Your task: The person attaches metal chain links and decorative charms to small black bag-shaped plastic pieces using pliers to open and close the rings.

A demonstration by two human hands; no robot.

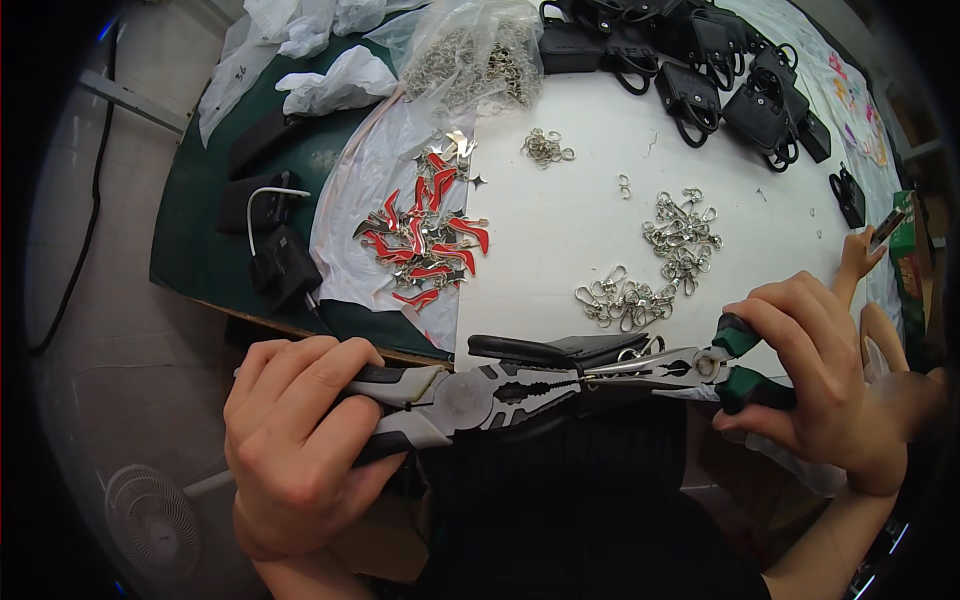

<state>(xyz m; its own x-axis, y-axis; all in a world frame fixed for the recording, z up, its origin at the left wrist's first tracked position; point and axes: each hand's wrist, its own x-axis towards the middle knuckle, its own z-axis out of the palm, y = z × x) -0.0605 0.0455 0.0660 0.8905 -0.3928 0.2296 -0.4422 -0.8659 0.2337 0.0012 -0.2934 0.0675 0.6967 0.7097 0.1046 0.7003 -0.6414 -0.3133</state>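
My left hand point(305, 430) is closed around the grey-and-black handles of combination pliers point(462, 402). In my right hand point(815, 365) are needle-nose pliers point(655, 372) with dark green grips. The two tools point at each other and their tips meet at a tiny brass-coloured piece, too small to make out. Just behind and under the jaws lies a black leather-like pouch point(545, 350), partly hidden, with a metal ring near its right end. Silver swivel clasps point(628, 300) lie on the white table surface beyond the pliers.
Red high-heel charms point(430, 235) lie piled on white plastic at the left. A bag of metal chains point(470, 65) stands at the back, with black pouches point(690, 95) heaped at the far right. Another person's hand point(857, 258) holds a phone-like object at the right edge.
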